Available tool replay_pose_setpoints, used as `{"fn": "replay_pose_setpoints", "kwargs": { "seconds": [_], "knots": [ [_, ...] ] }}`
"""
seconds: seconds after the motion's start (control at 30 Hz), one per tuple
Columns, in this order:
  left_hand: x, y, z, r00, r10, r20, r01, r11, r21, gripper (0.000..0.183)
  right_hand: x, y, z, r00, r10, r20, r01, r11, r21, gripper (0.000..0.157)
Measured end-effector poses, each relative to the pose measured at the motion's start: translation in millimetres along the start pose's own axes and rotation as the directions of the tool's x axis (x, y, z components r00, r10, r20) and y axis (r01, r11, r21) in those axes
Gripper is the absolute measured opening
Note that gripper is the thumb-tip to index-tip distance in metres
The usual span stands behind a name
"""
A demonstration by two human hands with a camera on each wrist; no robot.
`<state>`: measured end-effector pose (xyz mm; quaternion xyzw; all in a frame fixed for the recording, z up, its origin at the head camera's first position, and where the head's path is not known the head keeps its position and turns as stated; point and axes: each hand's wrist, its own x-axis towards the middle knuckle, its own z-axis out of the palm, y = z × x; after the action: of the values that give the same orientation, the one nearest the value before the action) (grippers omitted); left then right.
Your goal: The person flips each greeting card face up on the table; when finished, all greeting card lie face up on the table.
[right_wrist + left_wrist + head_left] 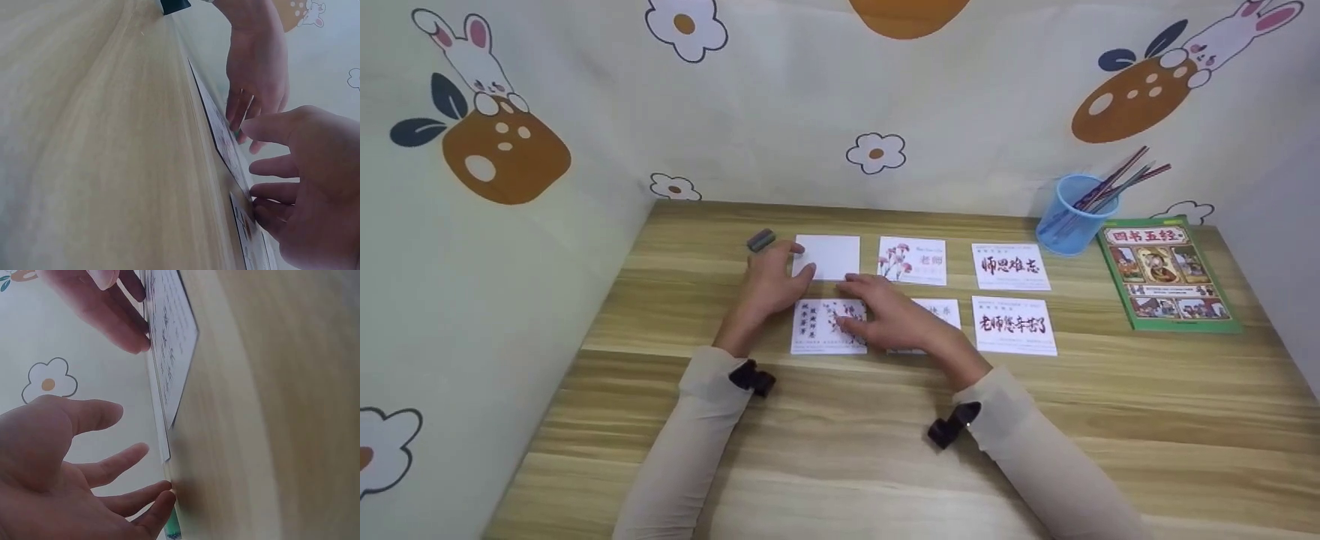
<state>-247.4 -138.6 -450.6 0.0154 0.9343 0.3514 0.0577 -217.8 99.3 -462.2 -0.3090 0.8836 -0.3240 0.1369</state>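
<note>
A blank white card (826, 259) lies in the back row on the table. My left hand (772, 281) is at its left side, thumb and fingers spread apart at the card's edge. My right hand (896, 315) hovers over the front row, fingertips close to the blank card's lower edge. Beneath it, a card with red blossoms and vertical writing (814, 330) is partly covered, and another printed card (945, 309) is mostly hidden. In the left wrist view, my left hand (73, 467) has nothing between thumb and fingers. The right wrist view shows my right hand (315, 180) with loosely bent fingers.
A small dark block (761, 240) sits beyond my left hand. To the right lie a flower card (911, 261) and two cards with red lettering, one behind (1010, 267) the other (1014, 325). Farther right stand a blue pencil cup (1069, 225) and a green-bordered book (1170, 274).
</note>
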Motion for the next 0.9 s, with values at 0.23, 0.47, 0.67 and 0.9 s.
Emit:
{"fn": "replay_pose_setpoints", "kwargs": {
  "seconds": [0.23,0.47,0.67,0.9],
  "knots": [
    [0.5,0.5,1.1,0.998,0.052,0.022,-0.048,0.987,-0.151,0.055,-0.4,3.4,0.0,1.000,-0.017,-0.009,0.017,1.000,0.004,0.066],
    [4.0,1.3,3.9,0.996,0.042,-0.073,-0.063,0.946,-0.317,0.045,-1.0,4.3,0.4,0.999,-0.018,-0.028,0.019,1.000,0.022,0.068],
    [6.8,3.6,5.4,0.976,0.003,-0.217,-0.123,0.830,-0.543,0.052,0.2,4.7,-0.4,0.998,0.012,-0.057,-0.008,0.997,0.074,0.078],
    [5.2,9.1,8.3,0.992,0.034,-0.125,-0.113,0.697,-0.708,0.040,2.2,5.1,-1.9,0.988,0.032,-0.149,0.009,0.964,0.265,0.086]
  ]
}}
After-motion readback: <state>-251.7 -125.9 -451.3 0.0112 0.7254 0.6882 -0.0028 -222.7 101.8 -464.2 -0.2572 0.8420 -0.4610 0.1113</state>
